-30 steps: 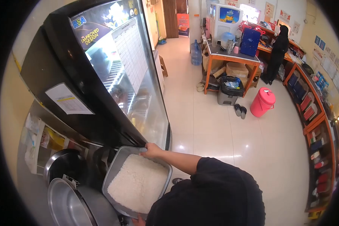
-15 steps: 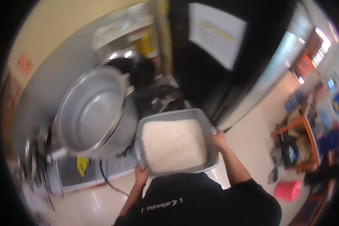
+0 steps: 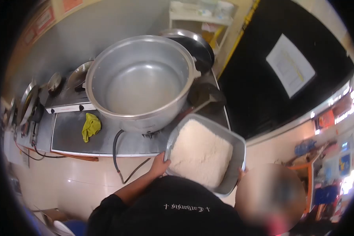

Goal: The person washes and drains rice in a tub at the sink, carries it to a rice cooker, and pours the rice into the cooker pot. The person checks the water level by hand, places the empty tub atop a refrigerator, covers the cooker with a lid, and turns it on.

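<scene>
A grey rectangular tub (image 3: 238, 159) holds a heap of white rice-like grain (image 3: 200, 151) and is held in front of my body, slightly tilted. My left hand (image 3: 160, 165) grips its left side. At the right side, my right hand (image 3: 242, 173) grips the rim, mostly hidden by the tub and a blurred patch. A large empty metal pot (image 3: 141, 84) stands on the metal counter (image 3: 72, 137), just beyond the tub and to its left.
A yellow-green cloth (image 3: 91, 126) lies left of the pot, near a stove (image 3: 71, 107) with pans. A black hose (image 3: 115, 151) hangs over the counter edge. Behind the pot is a dark wok (image 3: 198, 51); a black fridge (image 3: 259, 102) stands at right.
The view has swung left from the fridge front and room to the counter and pot. The tub, still in both hands, has come round beside the pot.
</scene>
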Demonstrator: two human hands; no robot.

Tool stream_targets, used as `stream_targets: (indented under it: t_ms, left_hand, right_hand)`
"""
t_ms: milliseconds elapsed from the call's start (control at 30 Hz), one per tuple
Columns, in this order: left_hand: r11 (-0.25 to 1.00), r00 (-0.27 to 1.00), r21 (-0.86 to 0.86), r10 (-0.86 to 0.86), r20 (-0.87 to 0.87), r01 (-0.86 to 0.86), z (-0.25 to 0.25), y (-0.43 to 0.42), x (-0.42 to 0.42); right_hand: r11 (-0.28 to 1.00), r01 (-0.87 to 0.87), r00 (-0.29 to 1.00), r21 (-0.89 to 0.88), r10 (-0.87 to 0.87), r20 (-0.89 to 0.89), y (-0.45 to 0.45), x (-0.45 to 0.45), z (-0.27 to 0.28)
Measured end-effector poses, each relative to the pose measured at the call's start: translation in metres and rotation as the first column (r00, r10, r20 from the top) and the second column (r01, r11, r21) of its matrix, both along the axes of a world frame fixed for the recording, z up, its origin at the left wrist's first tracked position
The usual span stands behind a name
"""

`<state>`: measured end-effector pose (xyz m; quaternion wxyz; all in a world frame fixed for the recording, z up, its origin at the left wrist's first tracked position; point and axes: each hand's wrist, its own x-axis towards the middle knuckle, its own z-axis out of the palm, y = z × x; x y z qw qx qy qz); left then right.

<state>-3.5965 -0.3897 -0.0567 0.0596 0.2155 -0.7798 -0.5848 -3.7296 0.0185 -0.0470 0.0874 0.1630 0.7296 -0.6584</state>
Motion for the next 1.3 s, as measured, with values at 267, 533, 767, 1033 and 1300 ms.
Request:
stream_targets:
  t_ms: [267,533,767,1033,1300]
  left_hand:
    - [0.989,0.991,-0.075,-0.125,0.053,0.129,0.050,0.007,-0.030]
    - [0.911,0.967,0.324,-0.242,-0.086,0.256,0.177,0.006,-0.011]
    - [0.320,0.760,0.702,-0.418,-0.498,0.636,0.245,-0.053,-0.009]
    - [-0.012,0.713,0.816,-0.479,-0.512,0.578,0.311,-0.119,-0.008]
    - [-0.129,0.775,0.844,-0.343,-0.530,0.520,0.312,-0.186,-0.016]
  right_hand:
    - [0.998,-0.047,0.997,0.050,0.044,0.057,0.042,-0.023,0.049]
    - [0.838,-0.072,0.948,0.541,0.227,-0.225,0.046,-0.030,0.290]
    - [0.323,0.132,0.853,0.937,0.444,-0.274,-0.047,-0.039,0.562]
    - [0.079,-0.002,0.772,0.997,0.634,-0.049,-0.263,-0.082,0.718]
    - [0.078,-0.240,0.745,0.968,0.654,0.132,-0.463,-0.084,0.672]
